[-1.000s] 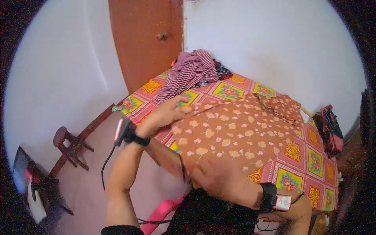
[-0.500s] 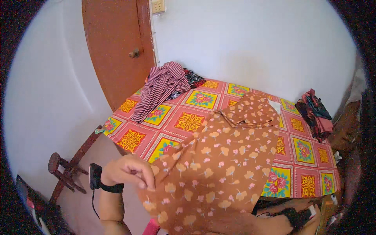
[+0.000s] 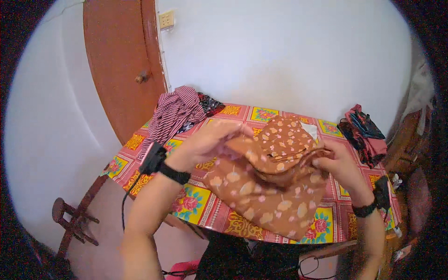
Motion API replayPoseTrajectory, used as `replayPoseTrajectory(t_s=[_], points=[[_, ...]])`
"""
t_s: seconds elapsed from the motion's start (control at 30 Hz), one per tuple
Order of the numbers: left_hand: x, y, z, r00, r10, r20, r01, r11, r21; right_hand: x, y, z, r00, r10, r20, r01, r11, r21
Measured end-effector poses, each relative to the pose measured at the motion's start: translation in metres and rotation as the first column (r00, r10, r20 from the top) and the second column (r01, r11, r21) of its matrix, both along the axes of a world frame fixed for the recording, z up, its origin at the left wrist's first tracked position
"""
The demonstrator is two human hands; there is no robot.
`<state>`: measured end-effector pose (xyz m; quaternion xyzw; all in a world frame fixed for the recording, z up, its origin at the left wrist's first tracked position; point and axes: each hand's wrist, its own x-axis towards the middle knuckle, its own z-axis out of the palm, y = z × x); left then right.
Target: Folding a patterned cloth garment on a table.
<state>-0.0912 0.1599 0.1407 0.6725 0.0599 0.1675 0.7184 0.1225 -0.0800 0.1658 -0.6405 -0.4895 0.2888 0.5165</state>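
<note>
A brown garment (image 3: 261, 200) with cream and pink flowers lies across the table in front of me, partly folded over itself. My left hand (image 3: 212, 142) grips its raised edge on the left, with the fingers partly blurred. On the opposite side, my right hand (image 3: 338, 163) is closed on the same edge. Between both hands the cloth sags in a curved fold above the lower layer. Just beyond the hands, a folded part of the garment lies flat, with a small white patch (image 3: 309, 129) beside it.
A patterned cover (image 3: 189, 203) spreads over the table. A striped cloth heap (image 3: 179, 107) lies at the back left, and folded dark and pink clothes (image 3: 366, 135) at the far right. A brown door (image 3: 121, 60) stands behind, a dark wooden chair (image 3: 70, 214) at left.
Both hands have come up over the table and lifted the garment's near part away from me, folding it toward the far end. The view has shifted slightly.
</note>
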Motion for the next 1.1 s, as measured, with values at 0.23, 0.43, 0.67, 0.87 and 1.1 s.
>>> replayPoseTrajectory(t_s=[0.23, 0.43, 0.67, 0.87, 1.1], points=[[0.078, 0.037, -0.079, 0.966, 0.145, -0.213, -0.208, 0.926, -0.316, 0.079, 0.021, -0.087, 0.953, -0.302, 0.023, 0.302, 0.953, -0.019], [0.081, 0.015, -0.107, 0.944, 0.326, -0.042, -0.328, 0.944, -0.038, 0.116, 0.013, -0.118, 0.91, -0.331, 0.251, 0.353, 0.935, -0.047], [0.072, 0.019, -0.087, 0.954, -0.009, 0.3, -0.297, 0.115, 0.948, 0.094, 0.005, -0.091, 0.358, -0.34, 0.87, 0.332, 0.917, 0.222], [0.069, 0.022, -0.115, 0.987, 0.137, 0.083, -0.093, 0.064, 0.994, 0.067, 0.008, -0.096, 0.158, 0.131, 0.979, 0.144, 0.978, -0.154], [0.055, -0.022, -0.114, 0.941, 0.33, -0.074, 0.069, 0.027, 0.997, 0.097, 0.007, -0.103, 0.512, 0.159, 0.844, 0.26, 0.908, -0.329]])
